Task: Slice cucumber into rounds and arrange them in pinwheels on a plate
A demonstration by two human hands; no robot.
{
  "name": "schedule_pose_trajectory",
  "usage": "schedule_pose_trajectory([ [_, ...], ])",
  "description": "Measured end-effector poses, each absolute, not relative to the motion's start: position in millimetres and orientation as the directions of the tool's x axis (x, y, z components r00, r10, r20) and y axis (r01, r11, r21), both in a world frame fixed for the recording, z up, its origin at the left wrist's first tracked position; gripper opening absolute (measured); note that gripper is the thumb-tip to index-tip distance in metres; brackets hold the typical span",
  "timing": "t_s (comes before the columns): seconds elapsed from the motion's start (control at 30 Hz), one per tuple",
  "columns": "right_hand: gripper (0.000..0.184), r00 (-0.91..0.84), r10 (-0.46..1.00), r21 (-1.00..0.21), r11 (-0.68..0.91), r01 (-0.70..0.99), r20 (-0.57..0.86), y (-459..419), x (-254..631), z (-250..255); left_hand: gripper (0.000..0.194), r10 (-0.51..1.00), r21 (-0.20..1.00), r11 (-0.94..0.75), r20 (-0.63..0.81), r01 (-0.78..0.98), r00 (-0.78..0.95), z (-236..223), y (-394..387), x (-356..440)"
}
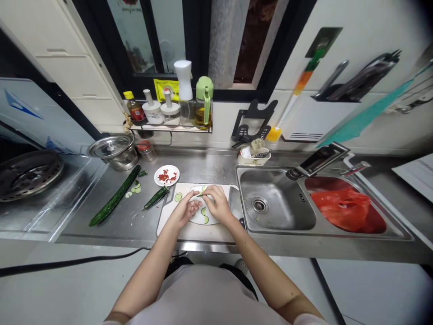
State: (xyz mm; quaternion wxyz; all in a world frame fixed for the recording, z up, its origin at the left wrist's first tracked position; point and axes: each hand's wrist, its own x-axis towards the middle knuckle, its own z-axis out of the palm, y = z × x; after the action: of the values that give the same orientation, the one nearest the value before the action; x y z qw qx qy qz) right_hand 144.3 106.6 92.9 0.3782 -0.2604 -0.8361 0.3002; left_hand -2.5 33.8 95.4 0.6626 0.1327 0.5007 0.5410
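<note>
An oval white plate [214, 220] lies on the pale cutting board [189, 234], with cucumber slices [206, 219] set on it in a curve. Over the plate my right hand [218, 204] pinches a thin cucumber slice [199, 195], seen nearly edge-on with its dark green rim. From the other side, the thumb and forefinger of my left hand [185, 208] meet the same slice, the other fingers loosely curled. More slices [178, 197] rest at the board's left. A knife [242, 222] lies along the board's right side, partly hidden by my right arm.
Left of the board are a cut cucumber piece [156, 197], a whole cucumber [115, 198] and scraps [135, 188]. Behind stands a small plate of red bits [167, 183]. A lidded pot [115, 151] is back left. The sink [275, 198] and a red basin [345, 207] lie right.
</note>
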Motion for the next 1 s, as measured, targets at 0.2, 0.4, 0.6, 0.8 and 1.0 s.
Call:
schedule_pose_trajectory([
  [0.2, 0.019, -0.595, 0.641, -0.664, 0.712, 0.228, 0.484, 105.0, 146.2, 93.0, 0.050, 0.867, 0.698, 0.332, -0.490, -0.635, -0.086, 100.8, 37.8, -2.2],
  [0.4, 0.019, -0.618, 0.618, -0.640, 0.733, 0.230, 0.485, 104.6, 149.7, 92.0, 0.060, 0.868, 0.765, 0.321, -0.473, -0.558, -0.150, 102.6, 38.7, -4.4],
  [0.6, 0.016, -0.653, 0.613, -0.646, 0.725, 0.240, 0.445, 103.9, 150.9, 90.7, 0.070, 0.878, 0.829, 0.267, -0.419, -0.491, -0.229, 101.6, 36.8, -3.7],
  [0.8, 0.015, -0.659, 0.632, -0.678, 0.693, 0.246, 0.407, 102.9, 147.8, 90.5, 0.070, 0.899, 0.910, 0.194, -0.314, -0.366, -0.304, 101.4, 35.9, -1.3],
  [1.0, 0.012, -0.647, 0.664, -0.725, 0.645, 0.241, 0.375, 104.4, 145.3, 90.3, 0.069, 0.920, 0.957, 0.105, -0.196, -0.270, -0.339, 96.1, 35.4, 1.8],
])
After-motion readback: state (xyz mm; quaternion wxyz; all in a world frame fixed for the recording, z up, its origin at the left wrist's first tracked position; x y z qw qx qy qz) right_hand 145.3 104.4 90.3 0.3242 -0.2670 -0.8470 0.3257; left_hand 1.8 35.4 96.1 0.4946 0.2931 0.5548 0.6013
